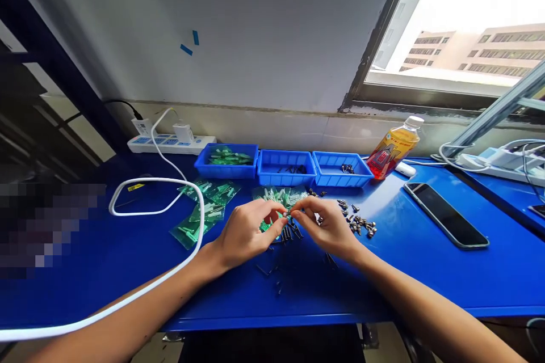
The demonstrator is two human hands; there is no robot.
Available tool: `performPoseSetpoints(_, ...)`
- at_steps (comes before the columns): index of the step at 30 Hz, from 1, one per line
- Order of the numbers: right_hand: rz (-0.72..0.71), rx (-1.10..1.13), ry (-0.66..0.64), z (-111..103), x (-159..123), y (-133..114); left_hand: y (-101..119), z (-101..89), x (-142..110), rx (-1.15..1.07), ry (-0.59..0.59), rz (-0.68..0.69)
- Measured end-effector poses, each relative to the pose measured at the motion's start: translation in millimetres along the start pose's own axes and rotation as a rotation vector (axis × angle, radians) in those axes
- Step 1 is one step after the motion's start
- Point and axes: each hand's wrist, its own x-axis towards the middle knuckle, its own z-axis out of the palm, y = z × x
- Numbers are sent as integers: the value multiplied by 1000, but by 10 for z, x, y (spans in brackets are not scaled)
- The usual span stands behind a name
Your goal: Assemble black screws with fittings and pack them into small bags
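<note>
My left hand (249,232) and my right hand (326,226) meet over the middle of the blue table (489,278). Both pinch the same small pale part (288,214) between their fingertips; what it is stays too small to name. Beneath the hands lie dark screws (289,233) and a clear bag of green-and-white pieces (279,195). A loose heap of small metal parts (360,224) lies just right of my right hand.
Three blue bins (285,168) stand in a row behind the hands. More green bags (204,210) lie at left, with a white cable (140,195) and a power strip (170,143). An orange drink bottle (392,150) and a phone (445,214) are at right.
</note>
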Motion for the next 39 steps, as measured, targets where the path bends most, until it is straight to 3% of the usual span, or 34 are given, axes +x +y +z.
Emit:
performPoseSetpoints(6, -173, -148, 60, 76, -1, 142, -30, 8, 1, 36, 53, -15)
performPoseSetpoints(13, -310, -377, 130, 79, -12, 190, -71, 31, 0, 108, 25, 11)
performPoseSetpoints(22, -325, -490, 153, 102, -32, 204, -102, 34, 11, 229, 12, 89)
performPoseSetpoints(30, -243, -501, 152, 134, -22, 204, -91, 41, 19, 79, -8, 1)
performPoseSetpoints(39, -332, -579, 121, 181, 229, 213, -117, -55, 120, 30, 42, -53)
